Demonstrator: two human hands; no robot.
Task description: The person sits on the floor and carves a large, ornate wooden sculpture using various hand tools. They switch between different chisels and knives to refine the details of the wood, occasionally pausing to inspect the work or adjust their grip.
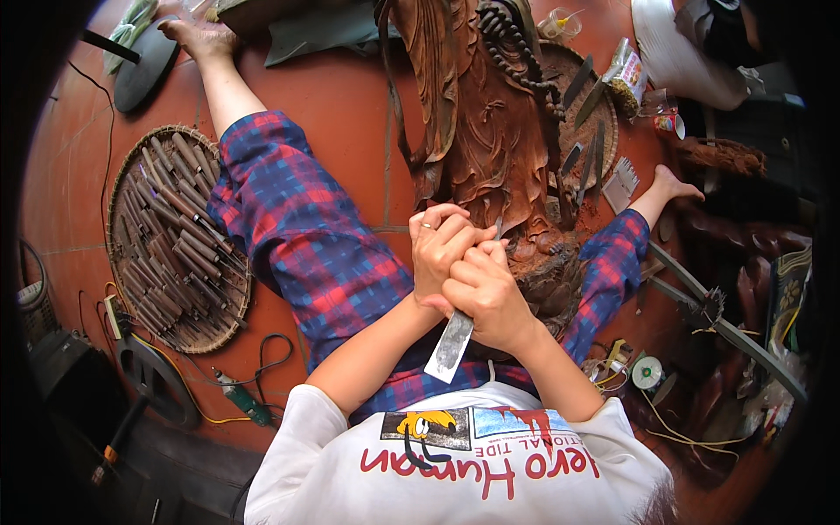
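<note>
A carved wooden statue [479, 114] with draped robes and a string of beads stands between my legs, its lower end close to my hands. Both hands are closed together around a flat, narrow tool [450, 348], whose grey blade-like end with pale edges sticks out toward my body. My left hand [440, 251] wraps the farther part, fingers curled against the right ones. Just nearer and to the right, my right hand [488, 291] grips it too. A thin dark tip shows past my fingers beside the carved folds; the tool's middle is hidden, so its exact kind is unclear.
Left on the red tile floor lies a round woven tray [241, 325] full of wood-handled carving tools. A green rotary tool [242, 398] and cables lie nearer. Another woven tray [604, 131] with files, a brush [620, 185] and a wire spool [647, 374] are at right.
</note>
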